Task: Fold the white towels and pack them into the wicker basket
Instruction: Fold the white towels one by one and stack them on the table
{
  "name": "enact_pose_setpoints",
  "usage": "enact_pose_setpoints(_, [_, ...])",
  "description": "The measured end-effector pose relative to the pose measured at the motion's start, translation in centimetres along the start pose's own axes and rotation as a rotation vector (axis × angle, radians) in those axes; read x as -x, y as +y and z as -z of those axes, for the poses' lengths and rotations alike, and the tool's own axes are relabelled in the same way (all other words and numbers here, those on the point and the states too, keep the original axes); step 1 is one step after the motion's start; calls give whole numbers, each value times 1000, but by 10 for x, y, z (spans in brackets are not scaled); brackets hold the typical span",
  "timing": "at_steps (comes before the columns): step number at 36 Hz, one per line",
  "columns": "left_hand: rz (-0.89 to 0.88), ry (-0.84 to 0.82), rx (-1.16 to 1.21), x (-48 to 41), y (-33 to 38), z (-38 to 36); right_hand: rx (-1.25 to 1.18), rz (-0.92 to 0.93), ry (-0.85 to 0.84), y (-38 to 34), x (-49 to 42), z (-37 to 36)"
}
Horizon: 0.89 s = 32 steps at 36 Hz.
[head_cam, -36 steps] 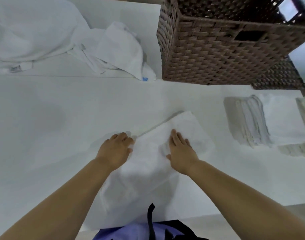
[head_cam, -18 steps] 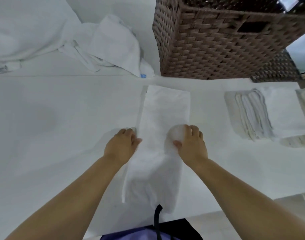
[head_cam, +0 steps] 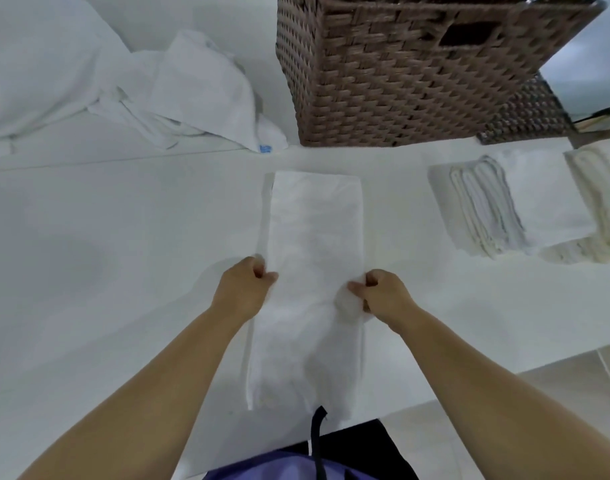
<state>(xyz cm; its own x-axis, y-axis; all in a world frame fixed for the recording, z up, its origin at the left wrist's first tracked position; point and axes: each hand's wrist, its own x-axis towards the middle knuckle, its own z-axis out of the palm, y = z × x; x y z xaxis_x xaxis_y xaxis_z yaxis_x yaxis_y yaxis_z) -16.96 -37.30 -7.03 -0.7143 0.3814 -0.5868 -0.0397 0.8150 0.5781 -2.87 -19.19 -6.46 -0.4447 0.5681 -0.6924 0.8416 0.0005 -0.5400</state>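
Note:
A white towel point(head_cam: 314, 237), folded into a long narrow strip, lies flat on the white table and runs from the near edge toward the wicker basket point(head_cam: 400, 74). My left hand point(head_cam: 244, 289) pinches the strip's left edge about halfway along. At the same height my right hand point(head_cam: 383, 296) pinches the right edge, bunching a little cloth. The brown basket stands at the far middle; its inside is hidden from here.
Two stacks of folded towels point(head_cam: 511, 206) lie to the right of the strip. A heap of unfolded white towels point(head_cam: 179, 88) sits at the far left. The table's near edge point(head_cam: 469, 382) runs behind my right forearm.
The towel lay bunched and slanted under my hands a second ago; it is now stretched out straight toward the basket. Both hands went from resting flat to pinching its side edges.

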Motion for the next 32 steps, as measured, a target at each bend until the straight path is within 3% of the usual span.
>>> enact_pose_setpoints(6, [18, 18, 423, 13, 5, 13, -277, 69, 41, 1, 15, 12])
enact_pose_setpoints(9, [-52, 34, 504, 23, 11, 19, -355, 151, 75, -4, 27, 20])
enact_pose_setpoints(17, [-299, 84, 309, 48, 35, 36, -148, 428, 84, -21, 49, 43])
enact_pose_setpoints(24, [-501, 258, 9, 64, 53, 47, 113, 615, 261, -46, 69, 59])
enact_pose_setpoints(27, [-545, 273, 20, 67, 58, 53, 103, 689, 314, -50, 72, 67])
enact_pose_setpoints(32, [-613, 192, 19, 73, 68, 62, 47, 711, 174, -50, 75, 81])
